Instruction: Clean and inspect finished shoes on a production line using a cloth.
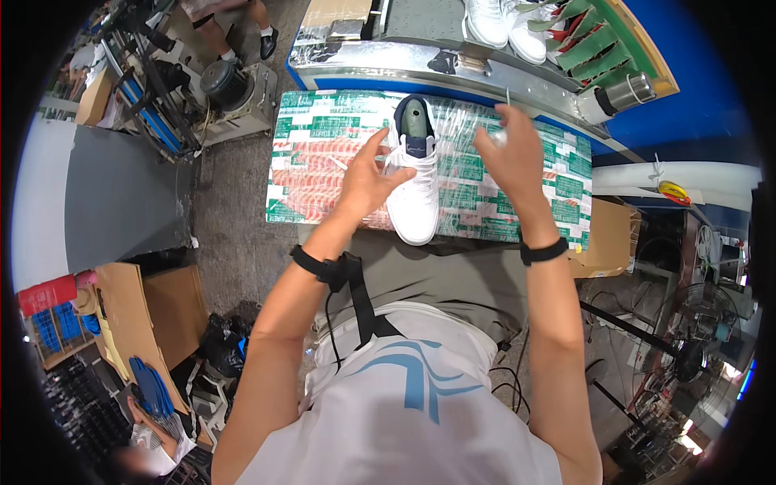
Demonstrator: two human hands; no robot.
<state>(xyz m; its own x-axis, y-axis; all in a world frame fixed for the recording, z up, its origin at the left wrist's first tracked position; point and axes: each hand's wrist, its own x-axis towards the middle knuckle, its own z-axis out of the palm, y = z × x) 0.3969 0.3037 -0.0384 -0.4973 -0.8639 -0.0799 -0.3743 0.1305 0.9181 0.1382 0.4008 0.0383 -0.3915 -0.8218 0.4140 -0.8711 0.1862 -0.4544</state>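
Two bare forearms with black wristbands reach forward from a white shirt. Left hand (368,179) rests its grip on the side of a white sneaker (415,190), fingers touching the laces. This sneaker has a navy collar, a grey-green last inside, and lies toe toward the person on a plastic-wrapped green-and-red tabletop (315,162). Right hand (511,153) hovers just beside it, clenched on a small pale object too blurred to name.

White sneaker (415,194) upright, toe toward person, on wrapped board (477,202)
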